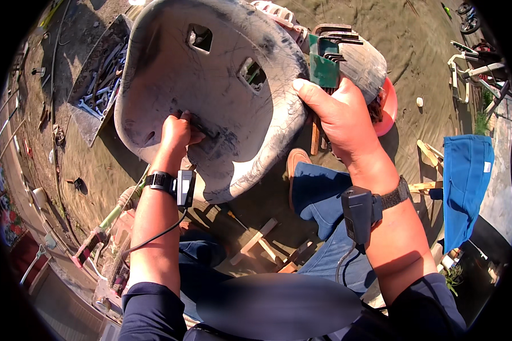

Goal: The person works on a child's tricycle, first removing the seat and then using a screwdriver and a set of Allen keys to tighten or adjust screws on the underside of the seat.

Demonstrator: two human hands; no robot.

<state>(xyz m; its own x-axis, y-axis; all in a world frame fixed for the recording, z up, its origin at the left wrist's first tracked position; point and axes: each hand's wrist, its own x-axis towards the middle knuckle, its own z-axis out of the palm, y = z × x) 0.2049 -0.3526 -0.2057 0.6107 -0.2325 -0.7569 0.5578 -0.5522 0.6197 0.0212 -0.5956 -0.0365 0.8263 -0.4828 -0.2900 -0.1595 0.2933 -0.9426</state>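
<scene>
A worn grey moulded plastic seat (170,68), with two cut openings and dark smears, fills the upper middle. My left hand (175,133) is closed inside it on a small dark object (202,124), too unclear to name. My right hand (341,116) has its thumb on the seat's right rim and its fingers curled behind a green holder of hex keys (324,62), right against that rim. A metal tray (115,35) of wrenches (96,85) lies left of the seat.
A pink bowl (388,108) and board (364,57) are behind my right hand. Blue cloth (465,182) hangs at right, near a metal frame (478,71) and small bicycle (469,17). Wooden pieces (256,244) lie below; cords and poles line the left.
</scene>
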